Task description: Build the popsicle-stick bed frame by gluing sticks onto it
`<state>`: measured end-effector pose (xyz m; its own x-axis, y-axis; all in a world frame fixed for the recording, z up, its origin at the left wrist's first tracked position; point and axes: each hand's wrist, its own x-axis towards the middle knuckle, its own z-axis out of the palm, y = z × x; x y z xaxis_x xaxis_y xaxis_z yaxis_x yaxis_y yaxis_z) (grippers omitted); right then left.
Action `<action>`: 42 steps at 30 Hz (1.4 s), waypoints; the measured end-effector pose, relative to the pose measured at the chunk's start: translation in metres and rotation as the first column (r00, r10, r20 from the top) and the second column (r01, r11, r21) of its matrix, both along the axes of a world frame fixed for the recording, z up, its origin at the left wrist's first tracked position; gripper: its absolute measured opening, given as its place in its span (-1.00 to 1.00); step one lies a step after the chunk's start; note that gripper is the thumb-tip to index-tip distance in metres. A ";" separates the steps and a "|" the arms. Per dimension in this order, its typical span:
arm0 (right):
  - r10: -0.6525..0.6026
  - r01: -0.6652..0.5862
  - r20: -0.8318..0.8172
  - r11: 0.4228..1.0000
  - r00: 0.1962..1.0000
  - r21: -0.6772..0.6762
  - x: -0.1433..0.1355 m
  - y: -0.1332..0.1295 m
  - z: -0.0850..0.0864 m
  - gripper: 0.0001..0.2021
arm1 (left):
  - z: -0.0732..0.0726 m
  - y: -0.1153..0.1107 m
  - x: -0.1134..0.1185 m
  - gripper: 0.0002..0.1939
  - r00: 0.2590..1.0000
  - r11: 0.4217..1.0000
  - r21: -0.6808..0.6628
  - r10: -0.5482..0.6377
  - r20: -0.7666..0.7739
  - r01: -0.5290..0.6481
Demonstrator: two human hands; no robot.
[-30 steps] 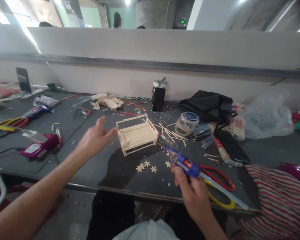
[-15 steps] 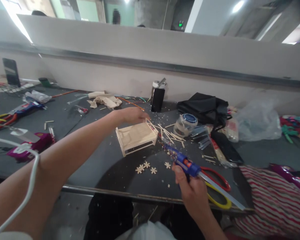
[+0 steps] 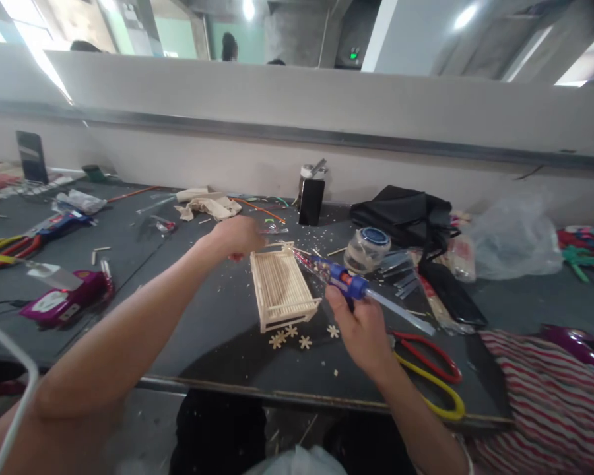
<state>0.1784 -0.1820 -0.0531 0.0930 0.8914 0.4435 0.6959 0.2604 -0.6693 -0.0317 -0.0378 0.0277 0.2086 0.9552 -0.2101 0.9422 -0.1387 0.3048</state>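
A small frame of pale wooden sticks [image 3: 283, 280] lies on the dark table, its slatted face showing. Just beyond its far left corner is my left hand [image 3: 240, 236], fingers curled downward; what they hold, if anything, is too small to make out. My right hand [image 3: 359, 316] is wrapped round a blue glue gun [image 3: 344, 277] with a clear glue stick at its back. The gun's nozzle points at the frame's far right side. Several star-shaped wooden pieces [image 3: 291, 331] lie in front of the frame.
Behind the gun stand a jar [image 3: 367, 249] with a blue lid and an upright phone [image 3: 311, 202]. Scissors with red and yellow handles [image 3: 440, 376] lie at the right front edge. A purple glue gun [image 3: 59, 303] and a white cable [image 3: 22, 402] are at the left.
The stick frame has turned, with its slatted face now showing. My left hand has moved left, off the frame. The blue glue gun has moved left and up, closer to the frame.
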 end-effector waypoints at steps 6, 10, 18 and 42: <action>0.119 -0.115 0.158 0.993 0.980 -0.039 0.011 0.041 -0.002 -0.61 | -0.032 0.017 -0.019 -0.64 0.640 0.984 -0.040 -0.081 0.764 0.173; 0.189 -0.171 0.239 0.981 0.952 -0.093 0.016 0.053 -0.003 -0.63 | -0.060 0.017 -0.012 -0.49 0.340 0.918 -0.177 0.051 0.939 0.354; 0.204 -0.191 0.303 0.979 0.931 -0.072 0.013 0.060 -0.007 -0.72 | -0.088 0.015 -0.006 -0.30 0.134 0.861 -0.277 0.243 0.961 0.427; 0.197 -0.182 0.282 0.980 0.939 -0.081 0.009 0.060 -0.015 -0.76 | -0.099 0.014 -0.003 -0.30 0.085 0.856 -0.305 0.298 0.951 0.417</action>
